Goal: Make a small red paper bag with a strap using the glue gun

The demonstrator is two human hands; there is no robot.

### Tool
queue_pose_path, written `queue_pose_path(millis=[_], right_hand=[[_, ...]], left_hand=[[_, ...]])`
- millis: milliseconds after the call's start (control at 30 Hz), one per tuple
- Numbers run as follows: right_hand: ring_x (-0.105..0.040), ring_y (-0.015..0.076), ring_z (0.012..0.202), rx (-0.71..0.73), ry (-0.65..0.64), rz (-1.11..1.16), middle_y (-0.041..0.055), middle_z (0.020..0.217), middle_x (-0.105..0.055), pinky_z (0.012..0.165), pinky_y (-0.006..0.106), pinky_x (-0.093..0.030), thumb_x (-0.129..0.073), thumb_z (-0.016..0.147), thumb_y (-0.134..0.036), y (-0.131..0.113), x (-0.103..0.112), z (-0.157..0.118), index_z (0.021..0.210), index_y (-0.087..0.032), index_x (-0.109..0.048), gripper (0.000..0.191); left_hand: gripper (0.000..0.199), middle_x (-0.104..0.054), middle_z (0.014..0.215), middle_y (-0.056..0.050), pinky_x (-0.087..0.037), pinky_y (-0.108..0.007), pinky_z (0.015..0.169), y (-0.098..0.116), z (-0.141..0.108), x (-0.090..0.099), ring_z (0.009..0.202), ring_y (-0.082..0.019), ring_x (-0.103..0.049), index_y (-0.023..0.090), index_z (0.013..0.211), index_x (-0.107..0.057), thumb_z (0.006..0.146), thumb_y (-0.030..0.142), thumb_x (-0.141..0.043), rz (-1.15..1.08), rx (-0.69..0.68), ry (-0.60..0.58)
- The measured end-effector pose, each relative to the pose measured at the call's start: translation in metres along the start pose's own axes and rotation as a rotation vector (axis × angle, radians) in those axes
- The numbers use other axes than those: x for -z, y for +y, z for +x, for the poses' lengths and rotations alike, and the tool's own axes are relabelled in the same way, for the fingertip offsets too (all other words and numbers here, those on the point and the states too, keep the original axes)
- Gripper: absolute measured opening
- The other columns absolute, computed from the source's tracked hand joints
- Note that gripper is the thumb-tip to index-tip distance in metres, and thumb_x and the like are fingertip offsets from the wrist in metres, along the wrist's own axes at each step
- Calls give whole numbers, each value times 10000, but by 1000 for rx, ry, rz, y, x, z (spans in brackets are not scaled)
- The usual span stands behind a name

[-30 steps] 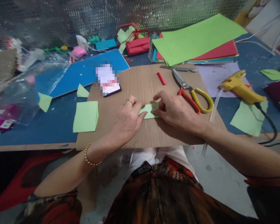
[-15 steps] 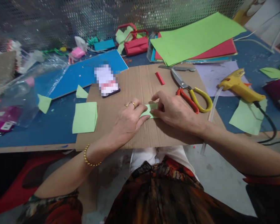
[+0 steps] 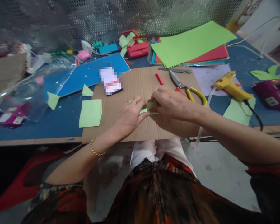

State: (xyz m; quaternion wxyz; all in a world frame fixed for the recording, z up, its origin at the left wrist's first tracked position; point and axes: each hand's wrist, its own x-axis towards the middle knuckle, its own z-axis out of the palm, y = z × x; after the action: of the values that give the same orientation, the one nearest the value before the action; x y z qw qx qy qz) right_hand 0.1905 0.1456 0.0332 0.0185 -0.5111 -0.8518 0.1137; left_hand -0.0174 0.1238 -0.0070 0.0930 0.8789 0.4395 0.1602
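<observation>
A small light green paper piece (image 3: 151, 107) lies between my hands on a brown cardboard sheet (image 3: 135, 81). My left hand (image 3: 132, 116), with rings on it, grips the paper's left end between thumb and fingers. From the right, my right hand (image 3: 168, 104) has its curled fingers closed on the other end, hiding part of it. Above the hands on the cardboard are a short red strip (image 3: 159, 79), a grey blade (image 3: 177, 70) and scissors (image 3: 177, 79) with red and yellow handles, partly behind my right hand. A phone (image 3: 110, 81) rests at the cardboard's upper left.
Left of the cardboard lie green paper squares (image 3: 90, 113) and a blue board (image 3: 84, 74). A yellow glue gun (image 3: 233, 87) with its cord is at the right, beside a purple roll (image 3: 273, 95). Coloured sheets (image 3: 193, 43) and a red paper bag (image 3: 138, 50) stand behind.
The view has shifted slightly. My right hand's fingers have curled further over the green paper, and its near edge now looks raised. My left hand keeps its hold.
</observation>
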Motion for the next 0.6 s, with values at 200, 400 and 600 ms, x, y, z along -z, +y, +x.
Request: queue_pose_path(millis=[200, 400, 600], right_hand=[[-635, 191, 810, -18, -199, -5, 84, 887, -725, 671, 315, -352, -865, 880, -290, -5, 20, 37, 972, -116, -758, 224], [-598, 146, 716, -31, -241, 15, 26, 772, -697, 658, 299, -369, -880, 865, -285, -10, 25, 41, 918, -133, -770, 195], [-605, 177, 733, -24, -268, 12, 39, 777, -708, 667, 320, -376, -834, 853, -296, -7, 22, 41, 923, -146, -812, 167]], left_hand=[[376, -642, 1283, -174, -577, -472, 986, -4, 2, -14, 1142, -328, -676, 152, 1239, -589, 970, 311, -796, -2, 155, 128], [588, -590, 1379, -254, -528, -583, 1100, 2, 5, -25, 1309, -434, -613, 108, 1377, -555, 931, 358, -846, 20, 320, 205], [535, -583, 1405, -233, -506, -572, 1142, 8, 6, -27, 1351, -416, -601, 132, 1394, -571, 948, 289, -821, 1, 377, 237]])
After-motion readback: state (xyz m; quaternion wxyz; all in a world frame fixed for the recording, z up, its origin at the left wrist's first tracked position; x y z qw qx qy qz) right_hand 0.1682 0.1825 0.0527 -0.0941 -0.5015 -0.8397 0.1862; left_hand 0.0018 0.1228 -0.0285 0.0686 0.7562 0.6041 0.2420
